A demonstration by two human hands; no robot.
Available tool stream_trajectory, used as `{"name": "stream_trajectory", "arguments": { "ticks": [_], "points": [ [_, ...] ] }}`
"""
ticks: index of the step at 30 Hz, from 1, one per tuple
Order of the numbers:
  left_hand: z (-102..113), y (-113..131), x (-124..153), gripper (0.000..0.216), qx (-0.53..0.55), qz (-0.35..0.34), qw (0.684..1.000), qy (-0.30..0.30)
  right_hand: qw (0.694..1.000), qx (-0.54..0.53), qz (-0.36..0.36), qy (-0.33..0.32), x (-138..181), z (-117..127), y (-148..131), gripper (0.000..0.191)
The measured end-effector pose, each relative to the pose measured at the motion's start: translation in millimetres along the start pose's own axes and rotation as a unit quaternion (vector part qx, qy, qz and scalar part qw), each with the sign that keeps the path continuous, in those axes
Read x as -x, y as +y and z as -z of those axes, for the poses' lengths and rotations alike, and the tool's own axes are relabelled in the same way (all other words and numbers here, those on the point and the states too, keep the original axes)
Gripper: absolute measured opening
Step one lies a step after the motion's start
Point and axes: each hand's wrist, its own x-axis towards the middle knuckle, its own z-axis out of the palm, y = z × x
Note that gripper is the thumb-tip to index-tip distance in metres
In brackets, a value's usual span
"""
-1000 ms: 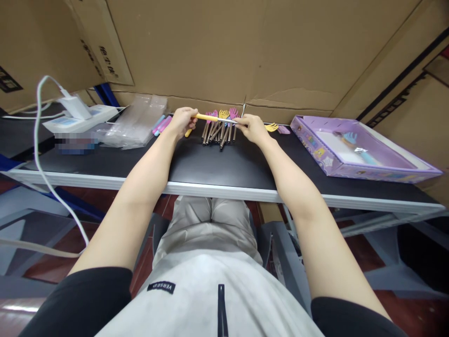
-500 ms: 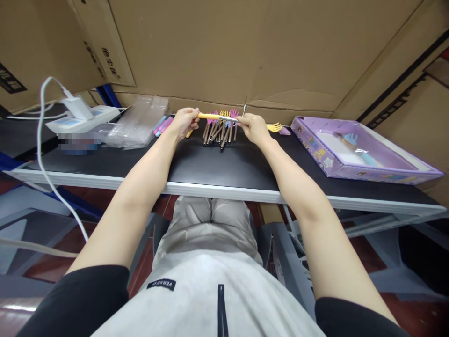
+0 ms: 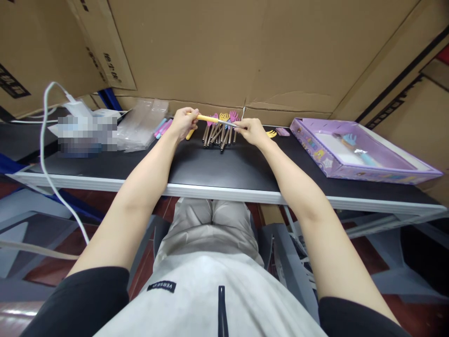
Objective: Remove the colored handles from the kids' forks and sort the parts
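Observation:
A back scratcher with a yellow handle (image 3: 207, 119) and a silver rod is stretched between my two hands above the table. My left hand (image 3: 184, 123) is closed around the handle's outer end. The fingers of my right hand (image 3: 253, 131) pinch the rod, and a yellow claw (image 3: 271, 134) shows just beyond them, in line with the rod. Below and behind it lies a pile of back scratcher rods (image 3: 219, 135) with pink, yellow and blue claws. Beside my left hand rests a loose yellow handle (image 3: 190, 135), with pink and blue handles (image 3: 164, 128) farther left.
On the right stands a purple open box (image 3: 382, 174) holding a blue-clawed scratcher (image 3: 350, 139). A small pink piece (image 3: 282, 132) lies left of it. Clear plastic bags (image 3: 140, 126) and a white charger with its cable (image 3: 45, 117) are on the left. Cardboard (image 3: 224, 51) walls the back.
The back scratcher has tilted, its rod and claw end dropping slightly as my right hand moved a little lower. My left hand keeps its hold on the handle.

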Motion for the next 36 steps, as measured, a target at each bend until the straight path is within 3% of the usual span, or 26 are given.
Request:
{"name": "stream_trajectory", "arguments": {
  "ticks": [10,18,29,36],
  "points": [
    [3,1,-1,0.043,0.025,0.056,0.998,-0.004,0.998,0.067,0.003,0.02,4,5,-18,0.037],
    [0,7,6,0.045,0.02,0.02,1.0,-0.014,1.0,0.0,-0.008,-0.028,0,0,-3,0.023],
    [-5,3,2,0.045,0.028,0.01,1.0,-0.002,0.999,0.003,-0.036,-0.012,0,6,-8,0.032],
    [7,-10,-20,0.033,0.025,-0.007,0.998,0.063,0.998,0.003,-0.059,-0.03,1,19,1,0.035]
  ]
}}
